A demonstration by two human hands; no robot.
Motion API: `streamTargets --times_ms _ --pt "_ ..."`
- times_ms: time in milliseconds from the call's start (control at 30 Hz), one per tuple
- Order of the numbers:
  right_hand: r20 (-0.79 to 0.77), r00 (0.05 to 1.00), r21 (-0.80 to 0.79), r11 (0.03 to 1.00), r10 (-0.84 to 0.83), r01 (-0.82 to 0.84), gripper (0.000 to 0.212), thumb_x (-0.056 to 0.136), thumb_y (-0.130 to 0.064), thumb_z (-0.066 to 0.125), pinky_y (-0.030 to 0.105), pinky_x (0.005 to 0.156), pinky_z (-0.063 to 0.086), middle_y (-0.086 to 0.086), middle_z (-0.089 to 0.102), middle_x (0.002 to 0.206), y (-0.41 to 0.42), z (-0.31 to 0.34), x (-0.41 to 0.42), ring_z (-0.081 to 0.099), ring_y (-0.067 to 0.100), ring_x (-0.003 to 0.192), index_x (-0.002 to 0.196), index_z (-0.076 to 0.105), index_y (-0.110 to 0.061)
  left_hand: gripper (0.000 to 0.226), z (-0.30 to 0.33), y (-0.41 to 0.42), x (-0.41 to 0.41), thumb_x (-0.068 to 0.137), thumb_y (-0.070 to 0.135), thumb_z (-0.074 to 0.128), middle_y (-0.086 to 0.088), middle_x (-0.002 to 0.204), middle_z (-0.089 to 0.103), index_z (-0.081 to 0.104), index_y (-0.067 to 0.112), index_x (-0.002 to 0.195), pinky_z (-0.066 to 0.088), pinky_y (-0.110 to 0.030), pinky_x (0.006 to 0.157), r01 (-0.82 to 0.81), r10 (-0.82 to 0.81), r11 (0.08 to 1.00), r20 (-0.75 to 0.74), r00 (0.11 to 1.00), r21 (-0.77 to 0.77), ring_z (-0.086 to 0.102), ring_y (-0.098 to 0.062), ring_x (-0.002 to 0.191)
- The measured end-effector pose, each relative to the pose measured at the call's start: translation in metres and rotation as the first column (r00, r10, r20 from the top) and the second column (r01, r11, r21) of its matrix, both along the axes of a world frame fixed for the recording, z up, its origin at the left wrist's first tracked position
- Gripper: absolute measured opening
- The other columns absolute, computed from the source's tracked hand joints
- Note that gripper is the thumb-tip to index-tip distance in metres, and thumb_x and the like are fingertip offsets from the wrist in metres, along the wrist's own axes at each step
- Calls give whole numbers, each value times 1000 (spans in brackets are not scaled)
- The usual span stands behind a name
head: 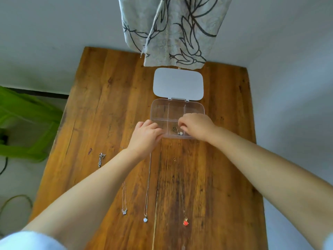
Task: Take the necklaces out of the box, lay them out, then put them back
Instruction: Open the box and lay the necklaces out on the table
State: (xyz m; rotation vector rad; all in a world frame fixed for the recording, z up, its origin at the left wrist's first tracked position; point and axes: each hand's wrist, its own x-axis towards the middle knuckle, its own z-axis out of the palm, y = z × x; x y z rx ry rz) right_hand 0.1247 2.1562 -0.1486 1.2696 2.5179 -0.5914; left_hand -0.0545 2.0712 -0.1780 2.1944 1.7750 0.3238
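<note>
At the far left we see a green plastic item (27,121) beside the wooden table (100,105). On the table, leftmost, lies a short silver chain (101,159). Next to it a thin necklace with a butterfly pendant (124,211) runs toward us, partly hidden under our left forearm. Just right of that lies a long necklace with a pale heart pendant (145,219), its chain stretching up toward our left wrist.

Our left hand (144,139) rests at the near left corner of the clear box (158,110), fingers curled against its edge and touching it; whether it truly grips the box we cannot tell. The box sits open, divided into compartments, its white lid (178,83) folded back flat beyond it, under a hanging patterned cloth (176,29).

In the near middle compartment lies a small tangled necklace (177,131) with a flower charm. Our right hand (195,125) is over it, fingertips pinched together at the chain.

Further right, nearer to us, a necklace with a red pendant (185,222) lies straight on the wood.
</note>
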Motion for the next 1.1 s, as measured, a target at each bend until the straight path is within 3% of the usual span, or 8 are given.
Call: streamTargets --times_ms 133,233,367,533,800,933,1100 --pt "198 950 -66 970 244 -235 19 92 -21 54 34 70 51 6 61 106 10 -9 -10 60 26 92 106 64 -14 5 0 1 1 81 21 68 0 73 66 72 18 81 42 -37 68 -26 26 1000 22 999 10 57 -27 75" --pt "186 939 -152 953 288 -262 18 92 -16 51 37 75 54 5 60 104 13 -12 -10 58 23 89 101 66 -15 5 1 1 2 81 22 68 1 71 65 72 18 80 41 -37 66 -39 39 999 30 999 10 57 -27 73" --pt "136 961 -313 930 242 -190 19 93 -18 49 34 81 52 4 59 105 21 -14 -5 57 20 91 106 63 -15 14 4 2 4 88 25 60 0 82 66 71 18 90 38 -37 76 -52 53 998 37 998 -30 54 -25 84" --pt "69 988 -436 895 141 -97 11 93 -18 50 29 75 50 -1 60 98 24 -22 0 57 17 86 100 57 -23 13 5 1 4 87 25 60 -1 82 67 71 18 90 38 -37 77 -62 63 997 42 997 -42 54 -24 84" --pt "-59 997 -437 896 53 -74 4 90 -23 57 33 77 54 -5 61 93 23 -27 2 58 15 86 91 58 -27 8 2 3 3 83 25 67 1 74 66 72 20 83 41 -37 73 -62 63 998 36 997 -27 56 -23 78" --pt "-116 993 -459 888 -36 -21 4 88 -20 60 23 71 50 -9 57 85 23 -26 -1 56 12 83 88 60 -24 9 1 4 3 84 25 65 1 77 66 72 20 85 40 -37 76 -55 56 998 28 998 -30 56 -22 81" --pt "-143 977 -494 866 -161 71 17 91 -16 55 16 67 49 -5 60 92 17 -15 -4 58 8 78 106 65 -17 10 0 4 2 86 25 63 1 79 67 71 20 85 40 -37 77 -48 49 999 28 998 -25 55 -22 81"
